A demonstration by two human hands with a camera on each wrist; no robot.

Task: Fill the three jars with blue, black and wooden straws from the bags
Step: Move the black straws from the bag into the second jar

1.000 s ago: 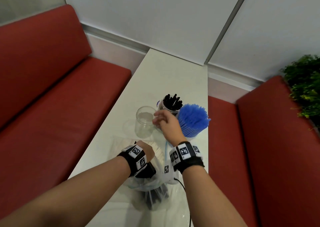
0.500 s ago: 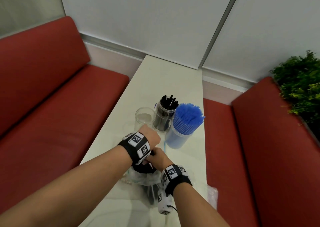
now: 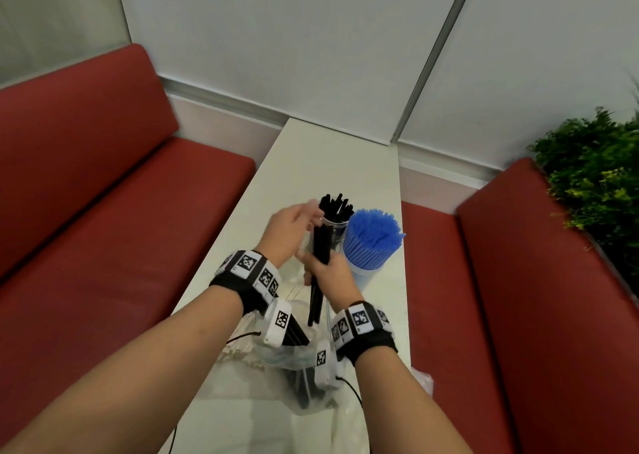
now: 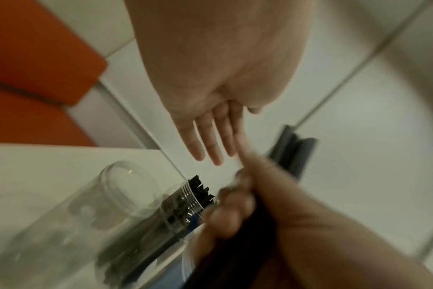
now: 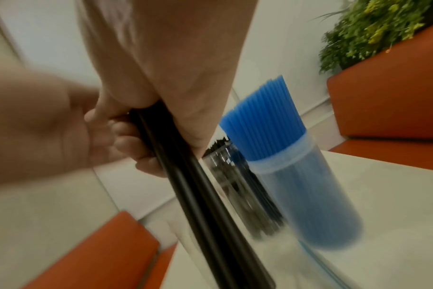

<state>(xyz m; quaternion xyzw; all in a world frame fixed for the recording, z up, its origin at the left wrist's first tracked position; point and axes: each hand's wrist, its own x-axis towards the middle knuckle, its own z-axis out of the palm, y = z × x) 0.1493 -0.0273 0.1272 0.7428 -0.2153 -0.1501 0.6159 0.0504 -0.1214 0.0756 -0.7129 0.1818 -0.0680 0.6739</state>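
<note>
My right hand (image 3: 323,273) grips a bundle of black straws (image 3: 318,263), held upright just in front of the jar of black straws (image 3: 334,227). The same bundle (image 5: 191,176) runs through my curled fingers in the right wrist view. My left hand (image 3: 295,223) hovers flat, fingers (image 4: 210,142) straight, beside that jar's rim, holding nothing. The jar of blue straws (image 3: 371,242) stands full to the right. An empty clear jar (image 4: 91,205) sits left of the black-straw jar (image 4: 166,213); my left hand hides it in the head view.
A clear plastic bag (image 3: 304,381) with more black straws lies under my wrists on the narrow white table (image 3: 332,156). Pale wooden straws (image 3: 242,344) lie in a bag to its left. Red benches (image 3: 103,246) flank the table, and a green plant (image 3: 598,173) stands at the right.
My right hand came up out of the bag with a bundle of black straws, toward the black-straw jar. My left hand left the bag, rose and opened beside the jar.
</note>
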